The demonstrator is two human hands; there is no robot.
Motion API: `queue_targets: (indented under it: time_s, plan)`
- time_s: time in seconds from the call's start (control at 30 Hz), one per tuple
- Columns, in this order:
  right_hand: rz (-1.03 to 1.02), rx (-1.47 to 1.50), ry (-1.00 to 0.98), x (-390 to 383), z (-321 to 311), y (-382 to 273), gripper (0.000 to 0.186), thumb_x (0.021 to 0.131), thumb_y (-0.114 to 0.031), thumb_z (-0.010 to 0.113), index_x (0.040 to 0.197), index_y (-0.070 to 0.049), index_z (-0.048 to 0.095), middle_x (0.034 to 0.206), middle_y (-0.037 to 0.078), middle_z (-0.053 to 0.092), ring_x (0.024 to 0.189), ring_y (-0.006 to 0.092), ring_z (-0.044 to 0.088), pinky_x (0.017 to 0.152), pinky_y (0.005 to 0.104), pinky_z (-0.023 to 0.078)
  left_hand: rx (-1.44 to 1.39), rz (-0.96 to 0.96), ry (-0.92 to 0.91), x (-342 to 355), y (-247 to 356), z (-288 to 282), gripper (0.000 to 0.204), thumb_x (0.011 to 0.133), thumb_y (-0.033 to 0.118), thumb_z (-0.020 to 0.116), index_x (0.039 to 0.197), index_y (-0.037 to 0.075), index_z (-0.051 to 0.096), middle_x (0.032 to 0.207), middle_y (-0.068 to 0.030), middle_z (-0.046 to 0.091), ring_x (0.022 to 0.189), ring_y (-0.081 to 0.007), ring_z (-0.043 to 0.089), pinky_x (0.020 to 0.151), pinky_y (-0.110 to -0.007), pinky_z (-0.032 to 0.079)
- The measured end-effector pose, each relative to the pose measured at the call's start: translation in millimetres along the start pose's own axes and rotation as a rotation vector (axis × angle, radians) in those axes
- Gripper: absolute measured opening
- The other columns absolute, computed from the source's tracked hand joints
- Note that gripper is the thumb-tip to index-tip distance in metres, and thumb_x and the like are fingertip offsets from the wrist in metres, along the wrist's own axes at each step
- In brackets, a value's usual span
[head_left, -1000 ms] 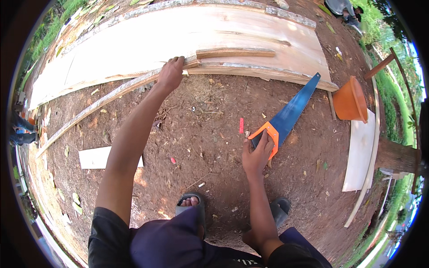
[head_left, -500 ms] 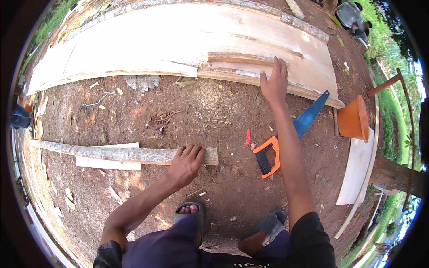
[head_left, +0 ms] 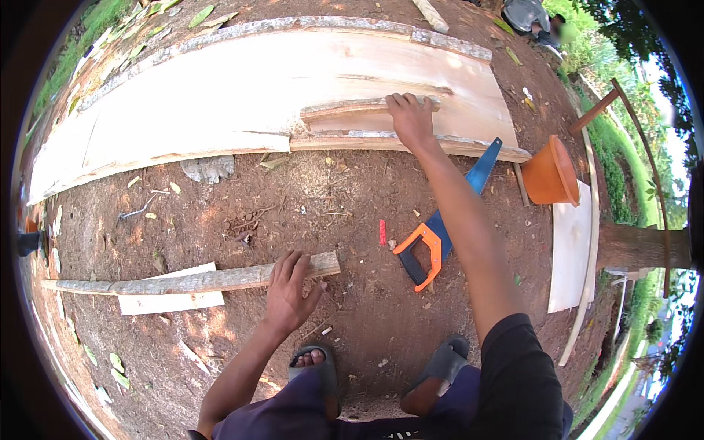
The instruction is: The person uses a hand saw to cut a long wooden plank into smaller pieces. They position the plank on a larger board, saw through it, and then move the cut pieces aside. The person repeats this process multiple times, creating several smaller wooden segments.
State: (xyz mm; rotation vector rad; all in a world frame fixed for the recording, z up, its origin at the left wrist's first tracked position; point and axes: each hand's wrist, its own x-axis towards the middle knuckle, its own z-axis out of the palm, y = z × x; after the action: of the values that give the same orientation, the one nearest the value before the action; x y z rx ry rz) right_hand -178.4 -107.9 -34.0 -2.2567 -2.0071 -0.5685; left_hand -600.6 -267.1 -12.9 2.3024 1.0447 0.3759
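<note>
A short wood strip (head_left: pixel 345 109) with bark along it lies on the wide pale board. My right hand (head_left: pixel 412 121) is closed over its right part, fingers on the far side; the thumb is hidden. Nearer me on the left, a long bark-covered strip (head_left: pixel 227 279) rests across a pale flat piece (head_left: pixel 172 302). My left hand (head_left: pixel 288 297) is at this strip's right end, its fingers laid across the top and its thumb stretched out apart from the wood. Under my right forearm a handsaw (head_left: pixel 433 238) with an orange and black handle lies on the ground, its blue blade partly hidden.
The wide board (head_left: pixel 220 88) spans the far side, with bark-edged strips along its edges. At right stand an orange bucket (head_left: pixel 550 172) and a tree trunk (head_left: pixel 638 247), near another pale board (head_left: pixel 570 257). A red piece (head_left: pixel 382 232) lies beside the saw. Another person (head_left: pixel 532 15) is far right.
My right hand has come down from above the short strip and closed on it. My left hand's fingers have straightened and its thumb has spread out. The whole view has turned slightly.
</note>
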Motion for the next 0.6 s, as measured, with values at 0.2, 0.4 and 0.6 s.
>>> queue_targets:
  time_s: [0.2,0.4,0.6]
  plan:
    - [-0.14,0.11,0.265,-42.7,-80.3,-42.0,0.031,0.092,-0.015,0.063,0.123,-0.013,0.063,0.12,0.001,0.067,0.112,0.0232,0.059,0.095,0.0528,0.04,-0.168,-0.21,0.212,19.4,-27.1,-59.5,0.061,0.093,0.032,0.071,0.138,-0.003,0.049,0.134,-0.0265,0.056,0.125,-0.0424,0.056,0.106,-0.049,0.046]
    - [-0.235,0.533,0.059,-118.2,-133.7,-140.8,0.033,0.094,-0.02,0.065,0.125,-0.009,0.064,0.117,0.007,0.07,0.109,0.0272,0.06,0.092,0.0459,0.044,-0.652,-0.534,0.491,15.0,-71.1,-114.9,0.065,0.1,0.043,0.062,0.141,-0.005,0.047,0.133,-0.0275,0.059,0.123,-0.0332,0.058,0.101,-0.044,0.049]
    - [-0.229,0.771,-0.043,-176.3,-161.7,-218.6,0.034,0.096,-0.021,0.063,0.125,-0.004,0.063,0.113,0.012,0.071,0.1,0.0324,0.062,0.086,0.0472,0.048,-0.786,-0.619,0.548,-42.9,-102.5,-120.3,0.067,0.101,0.039,0.061,0.147,-0.005,0.041,0.14,-0.0259,0.054,0.125,-0.0306,0.055,0.103,-0.043,0.046]
